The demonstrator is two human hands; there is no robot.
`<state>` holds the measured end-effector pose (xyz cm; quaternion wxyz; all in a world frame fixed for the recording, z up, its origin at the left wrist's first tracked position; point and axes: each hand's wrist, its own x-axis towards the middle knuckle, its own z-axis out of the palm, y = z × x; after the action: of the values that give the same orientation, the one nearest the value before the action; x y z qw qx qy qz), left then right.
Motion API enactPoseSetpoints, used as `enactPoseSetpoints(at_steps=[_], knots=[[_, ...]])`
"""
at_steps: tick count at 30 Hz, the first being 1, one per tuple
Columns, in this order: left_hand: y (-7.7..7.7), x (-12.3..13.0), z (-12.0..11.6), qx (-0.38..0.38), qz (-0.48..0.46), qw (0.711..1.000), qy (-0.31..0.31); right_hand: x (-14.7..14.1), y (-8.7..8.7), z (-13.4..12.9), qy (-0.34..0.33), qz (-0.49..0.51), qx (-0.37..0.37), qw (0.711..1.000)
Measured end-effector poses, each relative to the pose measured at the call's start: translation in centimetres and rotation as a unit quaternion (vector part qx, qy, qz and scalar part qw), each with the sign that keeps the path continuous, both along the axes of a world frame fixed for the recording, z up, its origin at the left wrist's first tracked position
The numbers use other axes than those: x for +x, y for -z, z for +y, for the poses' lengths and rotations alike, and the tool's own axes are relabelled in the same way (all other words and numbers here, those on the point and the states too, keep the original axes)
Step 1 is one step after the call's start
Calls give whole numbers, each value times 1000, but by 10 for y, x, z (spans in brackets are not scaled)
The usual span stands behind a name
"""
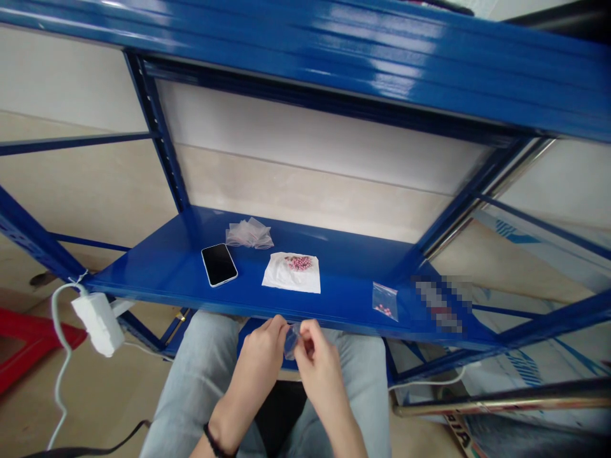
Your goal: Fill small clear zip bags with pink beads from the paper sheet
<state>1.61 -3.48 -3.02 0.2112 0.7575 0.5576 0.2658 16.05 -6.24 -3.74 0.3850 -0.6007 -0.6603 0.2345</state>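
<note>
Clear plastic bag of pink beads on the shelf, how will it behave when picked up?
The clear plastic bag looks thin and floppy, so it will probably crumple. It should feel very light, holding only a few pink beads at the bottom. Those look round, so they would likely roll inside.

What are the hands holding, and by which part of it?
A small clear plastic bag, pinched near its upper edge by the fingers of the left hand and right hand.

My blue shelf [162, 270] holds a phone [219, 264], a bag stack [249, 233], and a small bag [384, 301]. Pink beads [299, 262] sit on paper [291, 278].
</note>
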Motion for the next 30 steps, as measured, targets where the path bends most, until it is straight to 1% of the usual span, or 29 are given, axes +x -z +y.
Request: enactPoseSetpoints(at_steps=[2, 3, 4, 7, 10, 11, 13, 14, 15, 16, 17, 18, 19, 21, 22, 23, 24, 25, 26, 28, 29, 30], knots=[[-3, -1, 1, -8, -20, 1000, 9, 7, -12, 0, -70, -56, 4, 996], [-4, 0, 1, -10, -33, 999, 17, 9, -18, 0, -85, -87, 2, 993], [-6, 2, 0, -9, -48, 999, 24, 10, -23, 0, -84, -116, -5, 990], [-11, 9, -5, 2, -108, 993, 47, 10, -31, 1, -33, -176, -32, 983], [-12, 13, -15, 22, -194, 977, 86, 10, -31, 1, 11, -189, -39, 981], [-9, 14, -20, 23, -226, 970, 88, 11, -30, 1, 16, -182, -40, 982], [2, 17, -32, -2, -291, 955, 55, 16, -30, -1, 14, -154, -46, 987], [10, 19, -38, -36, -327, 944, 30, 18, -30, -1, 15, -133, -47, 990], [19, 22, -44, -81, -367, 927, 11, 21, -29, -1, 20, -109, -47, 993], [27, 26, -50, -137, -415, 900, 9, 22, -28, -1, 28, -81, -45, 995], [34, 31, -54, -189, -473, 860, 18, 23, -27, -1, 36, -51, -42, 997], [39, 36, -56, -234, -539, 809, 31, 22, -25, -1, 42, -21, -39, 998], [41, 42, -56, -268, -608, 746, 45, 19, -22, -1, 46, 8, -37, 998], [37, 52, -51, -312, -727, 610, 48, 11, -17, -2, 46, 56, -27, 997], [32, 57, -46, -328, -768, 550, 32, 5, -13, -4, 49, 74, -19, 996], [26, 60, -41, -341, -794, 504, 6, -1, -10, -6, 59, 89, -7, 994], [20, 63, -35, -349, -810, 471, -29, -6, -6, -8, 71, 101, 4, 992], [14, 65, -30, -351, -819, 449, -68, -11, -3, -11, 82, 114, 15, 990], [9, 66, -26, -348, -824, 434, -105, -16, 2, -14, 92, 133, 24, 987], [2, 66, -20, -334, -829, 423, -151, -22, 11, -19, 107, 207, 30, 972], [0, 66, -19, -319, -832, 425, -162, -24, 15, -21, 117, 268, 23, 956], [0, 65, -18, -300, -834, 433, -166, -26, 19, -22, 132, 345, 7, 929]])
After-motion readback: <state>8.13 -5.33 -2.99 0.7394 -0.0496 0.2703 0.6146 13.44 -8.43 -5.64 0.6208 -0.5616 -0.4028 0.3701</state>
